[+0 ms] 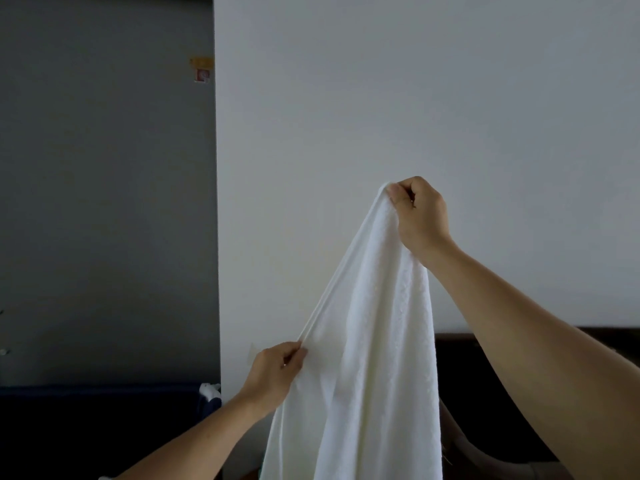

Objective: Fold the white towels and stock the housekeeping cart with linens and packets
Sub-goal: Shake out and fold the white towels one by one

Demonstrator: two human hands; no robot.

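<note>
The white towel (pixel 374 341) hung in the air before the pale wall (pixel 450 98), its lower end running out of view. The right hand (pixel 420 216) held the top corner high, grip clamped on the hem with thumb against curled fingers. The left hand (pixel 277 370), lower and leftward, pinched the taut left edge descending from that corner. Wall spread wide above both hands; dark furniture (pixel 485 393) sat low behind.
</note>
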